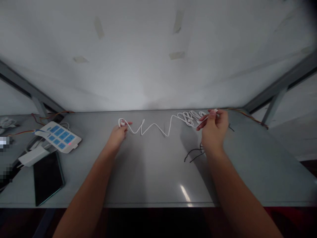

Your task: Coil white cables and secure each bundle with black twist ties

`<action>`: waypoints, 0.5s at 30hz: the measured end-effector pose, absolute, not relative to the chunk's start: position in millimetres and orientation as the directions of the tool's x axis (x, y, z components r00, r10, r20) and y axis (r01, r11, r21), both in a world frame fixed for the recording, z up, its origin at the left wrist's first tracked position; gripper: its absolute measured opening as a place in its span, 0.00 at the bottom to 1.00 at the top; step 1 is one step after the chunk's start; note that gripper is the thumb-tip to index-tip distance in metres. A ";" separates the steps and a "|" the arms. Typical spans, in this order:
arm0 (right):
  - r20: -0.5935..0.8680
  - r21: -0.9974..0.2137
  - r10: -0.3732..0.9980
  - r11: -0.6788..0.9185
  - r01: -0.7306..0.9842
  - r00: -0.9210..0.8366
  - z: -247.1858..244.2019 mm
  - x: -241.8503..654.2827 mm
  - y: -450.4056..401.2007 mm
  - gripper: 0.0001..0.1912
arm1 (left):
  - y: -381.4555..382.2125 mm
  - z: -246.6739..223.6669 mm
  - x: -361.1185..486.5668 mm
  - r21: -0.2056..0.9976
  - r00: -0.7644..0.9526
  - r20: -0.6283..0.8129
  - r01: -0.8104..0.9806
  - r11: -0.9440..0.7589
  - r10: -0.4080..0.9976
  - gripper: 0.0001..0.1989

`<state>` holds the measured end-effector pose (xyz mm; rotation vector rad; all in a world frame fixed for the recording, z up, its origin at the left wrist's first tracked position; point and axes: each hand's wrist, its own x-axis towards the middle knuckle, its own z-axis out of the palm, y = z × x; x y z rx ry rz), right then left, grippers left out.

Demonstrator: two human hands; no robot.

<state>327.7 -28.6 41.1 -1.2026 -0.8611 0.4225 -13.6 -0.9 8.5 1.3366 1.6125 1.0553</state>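
Note:
A white charging cable (155, 124) stretches in zigzag bends between my two hands. My left hand (119, 134) is closed on one end of it, near a small white plug (122, 122). At the right, my right hand (213, 127) pinches the other end, where a white connector shows at the fingertips. Beside my right fingers lie coiled white cables (189, 118) near the back of the table. Several black twist ties (194, 150) lie by my right wrist, partly hidden under it.
On the left a white power strip (61, 136) with blue sockets has a lit red light. A white power adapter (34, 156) and a dark tablet (48, 178) lie in front of it. A white wall (138, 66) rises behind the grey table (158, 172).

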 end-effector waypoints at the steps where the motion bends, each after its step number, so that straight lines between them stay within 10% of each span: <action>1: 0.351 -0.930 0.703 0.337 0.145 0.618 40.5 327.1 -28.4 0.14 | -0.1 7.7 -13.4 0.946 -0.164 -0.075 0.301 0.123 0.984 0.17; 10: 0.330 -0.938 0.771 0.333 0.096 0.545 31.5 319.6 -25.5 0.18 | 6.9 -2.6 -13.3 0.966 -0.292 -0.003 0.245 0.078 0.957 0.07; 15: 0.316 -0.946 0.793 0.306 0.108 0.522 29.9 317.5 -25.0 0.18 | 9.2 2.3 -17.2 0.821 -0.391 0.016 0.530 0.211 0.920 0.14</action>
